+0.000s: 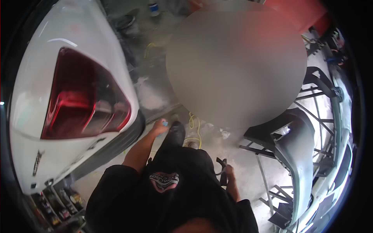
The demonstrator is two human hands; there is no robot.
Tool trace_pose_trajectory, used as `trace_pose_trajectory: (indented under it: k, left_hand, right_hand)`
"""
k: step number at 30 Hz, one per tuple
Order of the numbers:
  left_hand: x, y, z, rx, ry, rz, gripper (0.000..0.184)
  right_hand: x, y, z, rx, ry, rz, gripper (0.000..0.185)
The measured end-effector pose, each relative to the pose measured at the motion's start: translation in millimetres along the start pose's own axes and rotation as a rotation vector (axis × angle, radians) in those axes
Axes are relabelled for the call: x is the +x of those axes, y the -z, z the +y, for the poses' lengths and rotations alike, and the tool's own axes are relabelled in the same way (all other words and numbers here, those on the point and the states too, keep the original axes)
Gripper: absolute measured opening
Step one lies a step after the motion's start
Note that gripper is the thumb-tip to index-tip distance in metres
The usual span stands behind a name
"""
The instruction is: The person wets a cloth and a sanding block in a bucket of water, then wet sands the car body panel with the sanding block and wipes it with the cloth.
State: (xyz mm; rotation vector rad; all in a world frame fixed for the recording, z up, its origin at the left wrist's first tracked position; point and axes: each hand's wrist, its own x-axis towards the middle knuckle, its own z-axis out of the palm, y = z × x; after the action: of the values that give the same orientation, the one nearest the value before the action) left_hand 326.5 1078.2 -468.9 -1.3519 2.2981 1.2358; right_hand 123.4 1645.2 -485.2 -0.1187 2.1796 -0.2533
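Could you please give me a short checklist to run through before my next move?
1. Left hand has the small blue item: ok, held at the fingers.
2. Right hand has the dark item: ok, it appears gripped.
3. Yellow hose well away from the feet: not ok, it lies close by.
4. Tail light in place on the white vehicle: ok, set in its body.
5. Space ahead unobstructed: cannot tell, a grey blur covers much of it.

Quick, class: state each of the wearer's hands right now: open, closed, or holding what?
Left hand: closed on a small blue thing, too small to name.
Right hand: closed on a black thing, exact kind unclear.
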Motion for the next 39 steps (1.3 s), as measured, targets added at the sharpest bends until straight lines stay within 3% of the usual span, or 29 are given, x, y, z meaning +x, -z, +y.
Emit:
trace_pose_trajectory:
  k: [1,2,3,4,6,7,9,10,13,16,21,25,27,29,32,34,37,39]
  left_hand:
    - [36.3,-2.6,15.0,0.032,-0.051,-0.040,0.064]
    - [53.4,3.2,21.4,0.047,-0.133,-0.020,0.067]
    - [88.8,-1.8,15.1,0.069,-0.193,-0.097,0.067]
    - [105.6,4.8,34.4,0.016,-0.251,-0.107,0.066]
    - [137.2,30.3,79.8,0.138,-0.225,-0.057,0.075]
    - [149.7,42.4,98.7,0.134,-0.172,-0.071,0.077]
    - [165.2,64.8,140.0,0.125,-0.112,-0.063,0.072]
    - [171.2,75.0,153.2,0.164,-0.099,-0.115,0.070]
    - [209.7,99.4,184.0,0.264,-0.126,-0.248,0.066]
    - [257.3,92.0,155.7,0.296,-0.248,-0.333,0.064]
    - [259.6,127.0,170.4,0.185,-0.254,-0.140,0.056]
    - [253.0,184.6,179.9,0.172,0.004,-0.055,0.060]
    - [261.8,205.2,172.0,0.121,0.106,0.000,0.061]
    - [267.8,222.6,159.0,0.096,0.135,0.025,0.060]
    - [283.3,249.1,157.0,0.028,0.290,0.127,0.066]
    - [317.0,257.3,133.1,-0.085,0.403,0.144,0.077]
    - [375.7,272.1,117.4,-0.209,0.416,0.308,0.058]
    - [431.9,289.4,106.9,-0.456,0.167,0.369,0.046]
  right_hand:
    - [14.3,-16.5,9.8,-0.226,0.031,-0.027,0.047]
    - [42.2,-73.1,71.0,-0.419,0.310,0.188,0.036]
    - [41.7,-97.3,88.1,-0.584,0.414,0.171,0.040]
    - [38.3,-83.5,72.8,-0.051,-0.129,-0.164,0.059]
    - [-34.5,-53.1,-38.4,0.119,-0.350,-0.108,0.091]
    - [-79.7,-18.7,-95.1,0.381,-0.424,-0.146,0.090]
    - [-71.8,-51.6,-85.6,0.432,-0.328,-0.097,0.086]
    - [-71.7,-68.3,-85.3,0.528,-0.411,-0.123,0.079]
    - [-90.1,-89.8,-102.8,0.670,-0.350,-0.085,0.068]
    - [-77.9,-69.2,-120.9,0.618,-0.345,-0.104,0.064]
    - [17.0,7.6,-130.5,0.209,-0.104,-0.044,0.059]
    - [110.6,111.1,-182.5,0.094,0.059,0.189,0.055]
    - [86.0,217.6,-300.0,0.475,0.037,0.295,0.053]
    - [114.1,279.5,-349.0,0.521,0.352,0.379,0.057]
    - [77.5,380.4,-518.8,0.490,0.458,0.409,0.059]
    - [101.8,410.1,-594.2,0.465,0.602,0.406,0.060]
    - [101.3,438.8,-744.1,0.578,0.820,0.277,0.058]
    - [133.1,437.1,-833.0,0.659,0.913,0.175,0.056]
